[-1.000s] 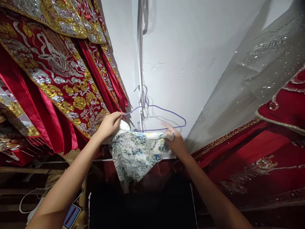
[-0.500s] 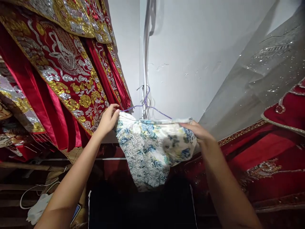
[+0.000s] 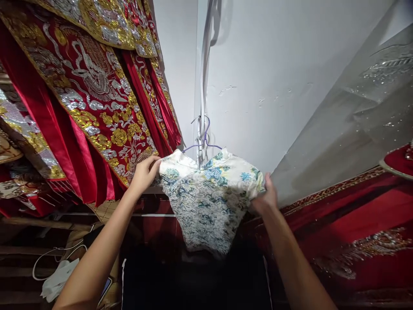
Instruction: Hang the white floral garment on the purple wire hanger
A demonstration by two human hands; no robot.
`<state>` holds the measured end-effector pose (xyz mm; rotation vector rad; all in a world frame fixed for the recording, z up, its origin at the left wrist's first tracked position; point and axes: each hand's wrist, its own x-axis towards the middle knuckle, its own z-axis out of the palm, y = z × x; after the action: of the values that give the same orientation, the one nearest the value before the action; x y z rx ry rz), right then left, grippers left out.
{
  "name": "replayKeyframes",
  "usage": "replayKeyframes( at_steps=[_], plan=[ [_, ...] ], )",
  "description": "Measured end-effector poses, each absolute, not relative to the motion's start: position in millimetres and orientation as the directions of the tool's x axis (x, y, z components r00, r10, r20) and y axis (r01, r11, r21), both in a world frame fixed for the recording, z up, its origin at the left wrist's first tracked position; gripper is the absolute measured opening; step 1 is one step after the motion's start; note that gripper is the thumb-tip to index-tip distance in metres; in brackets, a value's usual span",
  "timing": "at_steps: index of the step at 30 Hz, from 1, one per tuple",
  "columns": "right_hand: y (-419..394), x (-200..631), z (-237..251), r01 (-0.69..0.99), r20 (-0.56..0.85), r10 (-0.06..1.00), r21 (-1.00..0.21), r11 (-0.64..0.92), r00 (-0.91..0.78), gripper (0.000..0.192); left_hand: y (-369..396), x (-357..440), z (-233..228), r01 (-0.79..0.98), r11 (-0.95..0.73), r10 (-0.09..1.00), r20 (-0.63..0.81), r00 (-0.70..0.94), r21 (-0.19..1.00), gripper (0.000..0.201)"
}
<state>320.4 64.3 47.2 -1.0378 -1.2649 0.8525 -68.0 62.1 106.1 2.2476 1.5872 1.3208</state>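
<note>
A short-sleeved floral blouse [image 3: 206,202], white with blue, green and yellow print, hangs on a purple hanger [image 3: 205,138], whose sloping upper edges show on either side of the neckline. The left hand [image 3: 146,173] pinches the blouse between thumb and fingers at the left end of the hanger, by the shoulder. The right hand [image 3: 267,196] is at the opposite sleeve, touching its outer edge; it is blurred and partly behind cloth, so its grip cannot be told. Above, the hanger's hook meets a narrow white strip [image 3: 203,82] running up in front of the pale wall [image 3: 258,51]. Beyond the left hand hang red robes [image 3: 97,103] thick with gold and silver embroidery. On the right, a greyish sheer cover [image 3: 335,133] stands over beaded red cloth [image 3: 371,211]. At lower left lie a crumpled white bag [image 3: 60,280] and a white cord [image 3: 39,262].
</note>
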Motion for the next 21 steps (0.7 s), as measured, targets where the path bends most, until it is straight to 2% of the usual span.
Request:
replayKeyframes(
  at_steps=[4, 8, 10, 12, 14, 15, 17, 18, 19, 21],
  plan=[
    [57, 336, 71, 0.007, 0.205, 0.956, -0.978, 0.209, 0.212, 0.048, 68, -59, 113, 0.746, -0.470, 0.731, 0.682, 0.028, 0.472, 0.025],
    [41, 333, 90, -0.021, 0.274, 0.898, -0.954, 0.300, 0.343, 0.046, 61, -29, 141, 0.738, -0.510, 0.620, 0.784, -0.042, 0.443, 0.023],
    [23, 324, 83, -0.002, 0.309, 0.856, -0.940, 0.340, 0.415, 0.046, 52, -11, 150, 0.631, -0.582, 0.647, 0.762, -0.024, 0.514, 0.025],
    [-2, 309, 68, 0.084, 0.377, 0.831, -0.922, 0.377, 0.409, 0.043, 43, 7, 150, 0.449, -0.622, 0.733, 0.679, 0.045, 0.642, 0.029],
    [-31, 289, 52, 0.215, 0.460, 0.860, -0.883, 0.417, 0.222, 0.037, 36, 23, 143, 0.247, -0.544, 0.838, 0.533, 0.116, 0.802, 0.036],
    [-44, 278, 47, 0.269, 0.462, 0.886, -0.859, 0.435, 0.041, 0.035, 33, 30, 139, 0.150, -0.456, 0.888, 0.437, 0.145, 0.877, 0.040],
    [-65, 258, 42, 0.310, 0.378, 0.870, -0.826, 0.471, -0.316, 0.036, 25, 38, 130, -0.013, -0.243, 0.952, 0.241, 0.191, 0.970, 0.045],
    [-71, 251, 42, 0.292, 0.318, 0.825, -0.825, 0.484, -0.467, 0.043, 20, 38, 127, -0.059, -0.151, 0.963, 0.161, 0.218, 0.987, 0.046],
    [-74, 247, 44, 0.258, 0.274, 0.770, -0.833, 0.490, -0.577, 0.052, 14, 36, 126, -0.065, -0.088, 0.962, 0.102, 0.252, 0.994, 0.047],
    [-70, 247, 48, 0.192, 0.239, 0.688, -0.852, 0.487, -0.685, 0.059, 1, 26, 130, 0.061, -0.078, 0.945, 0.054, 0.322, 0.995, 0.043]
  ],
)
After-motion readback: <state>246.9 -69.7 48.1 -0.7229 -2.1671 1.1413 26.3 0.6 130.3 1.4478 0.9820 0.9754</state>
